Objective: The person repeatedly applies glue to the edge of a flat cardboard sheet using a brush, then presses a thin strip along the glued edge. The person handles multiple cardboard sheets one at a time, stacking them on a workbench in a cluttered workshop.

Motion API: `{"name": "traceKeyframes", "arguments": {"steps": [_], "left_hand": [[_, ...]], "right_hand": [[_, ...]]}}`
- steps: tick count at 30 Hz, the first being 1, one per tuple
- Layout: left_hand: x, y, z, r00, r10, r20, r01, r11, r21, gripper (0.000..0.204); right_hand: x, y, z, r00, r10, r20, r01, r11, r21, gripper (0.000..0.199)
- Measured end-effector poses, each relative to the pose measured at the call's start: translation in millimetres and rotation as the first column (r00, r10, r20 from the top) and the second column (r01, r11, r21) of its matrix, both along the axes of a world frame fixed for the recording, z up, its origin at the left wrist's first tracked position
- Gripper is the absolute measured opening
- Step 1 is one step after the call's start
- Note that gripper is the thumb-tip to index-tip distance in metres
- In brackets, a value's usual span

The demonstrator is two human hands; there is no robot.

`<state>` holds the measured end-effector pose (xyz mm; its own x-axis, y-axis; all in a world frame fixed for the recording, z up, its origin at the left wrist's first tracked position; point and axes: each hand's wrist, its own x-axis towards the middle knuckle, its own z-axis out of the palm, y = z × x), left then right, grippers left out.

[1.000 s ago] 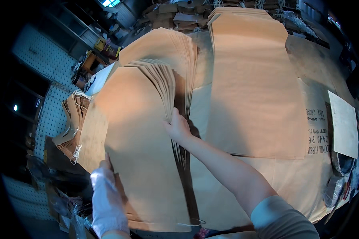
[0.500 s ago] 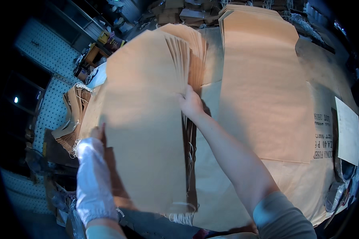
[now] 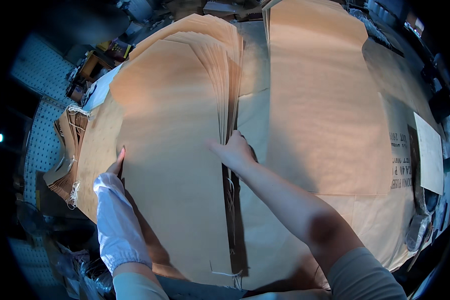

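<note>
A thick stack of large brown paper sheets [image 3: 170, 130] lies between my hands, its far corner cut at a slant and its right side fanned into layers. My left hand [image 3: 119, 162], below a white sleeve cover, holds the left edge with the thumb up. At the right edge my right hand [image 3: 235, 152] is closed round the stack, thumb on top and the other fingers partly hidden. White string [image 3: 227, 273] trails at the near end. More brown sheets [image 3: 197, 22] stick out beyond the far end of the held stack.
A second pile of brown sheets [image 3: 325, 100] lies to the right. A white sheet [image 3: 428, 152] is at the table's right edge. Tied brown paper bundles [image 3: 67, 150] with white string stand at the left. Printed brown paper [image 3: 400, 155] covers part of the table.
The held stack has come nearer and settled lower, showing more of the sheets beyond its far end. Both hands have kept their hold. The whole view has shifted slightly.
</note>
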<state>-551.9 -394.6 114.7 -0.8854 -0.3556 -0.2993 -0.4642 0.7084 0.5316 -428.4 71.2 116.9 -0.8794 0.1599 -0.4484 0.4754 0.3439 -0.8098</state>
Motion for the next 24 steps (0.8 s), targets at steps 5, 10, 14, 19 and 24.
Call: {"name": "traceKeyframes", "arguments": {"steps": [5,10,14,19,24], "left_hand": [[-1,9,-8,1.000,-0.001,-0.016,0.002,1.000,0.031,0.077],[1,19,-14,1.000,-0.004,-0.019,0.005,0.999,0.042,0.076],[1,21,-9,1.000,0.011,-0.026,-0.009,0.998,0.056,0.075],[-8,31,-8,1.000,0.003,-0.026,-0.001,0.998,0.066,0.074],[-3,36,-12,1.000,0.016,-0.022,-0.014,0.996,0.083,0.073]], "right_hand": [[10,-11,8,0.980,0.076,-0.182,-0.021,0.958,0.287,0.076],[5,-9,11,0.970,0.144,-0.195,-0.097,0.968,0.232,0.073],[0,-18,11,0.995,-0.052,-0.086,0.040,0.990,-0.132,0.074],[-4,-6,4,0.994,-0.098,-0.049,0.088,0.983,-0.164,0.074],[8,-21,11,0.949,-0.077,-0.305,0.112,0.989,0.097,0.067]]}}
